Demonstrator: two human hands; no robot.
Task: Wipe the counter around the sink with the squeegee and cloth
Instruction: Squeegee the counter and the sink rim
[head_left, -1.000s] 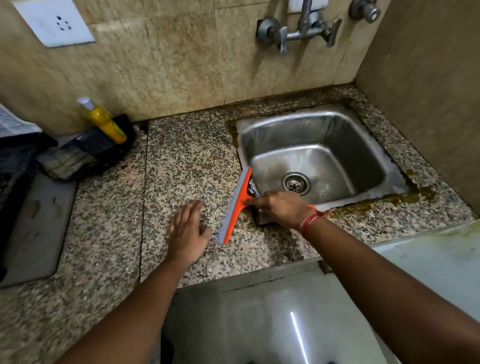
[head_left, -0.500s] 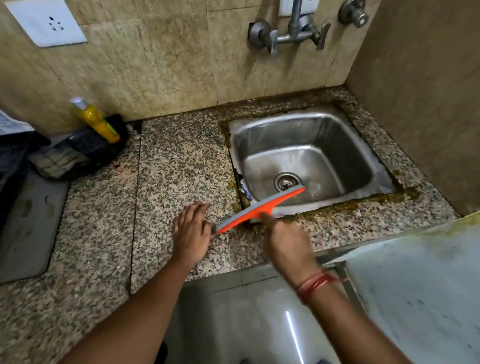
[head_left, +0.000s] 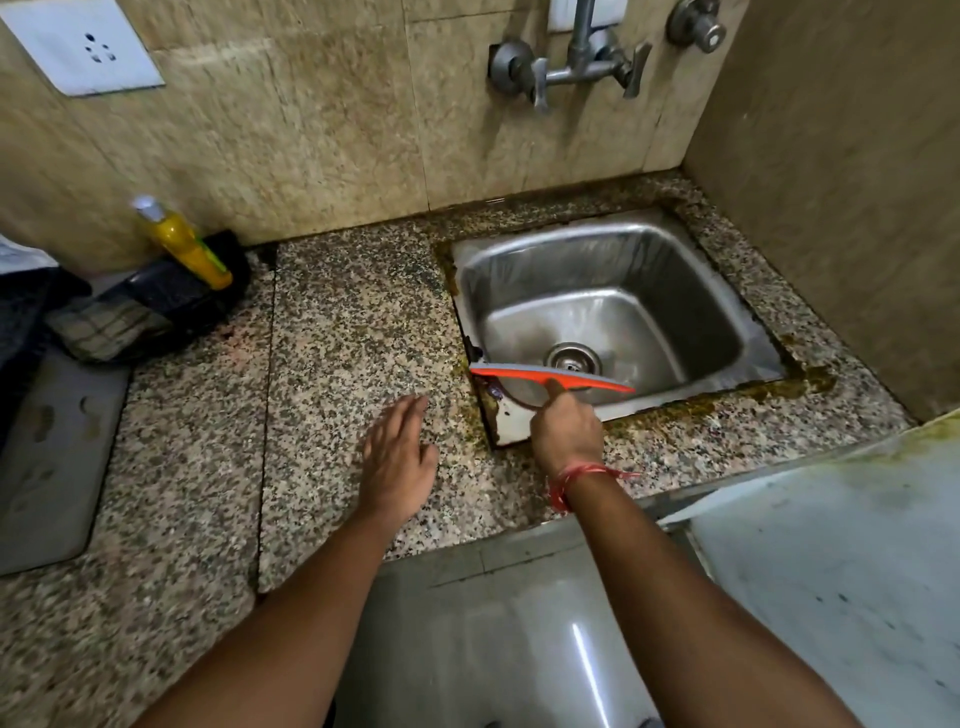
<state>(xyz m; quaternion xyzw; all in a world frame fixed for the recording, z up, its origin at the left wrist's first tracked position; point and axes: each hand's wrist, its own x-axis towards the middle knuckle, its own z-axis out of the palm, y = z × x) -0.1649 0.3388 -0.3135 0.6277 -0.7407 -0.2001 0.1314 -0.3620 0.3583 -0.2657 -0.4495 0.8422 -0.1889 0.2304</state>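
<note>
**Squeegee pass at sink's front-left corner; cloth not picked up**

Looks early-to-mid task. Right hand (head_left: 567, 426) grips the squeegee (head_left: 550, 378) by its handle, fingers curled tight; blade lies across the sink (head_left: 748, 332) near rim. Brown-green grime rings the sink, heaviest at the front edge, so most wiping seems left. Counter (head_left: 353, 332) shows no obvious puddles. Left hand (head_left: 397, 462) lies flat on the counter, fingers straight, holding nothing. Checked cloth (head_left: 98, 327) sits far left, under the yellow bottle (head_left: 182, 241).
</note>
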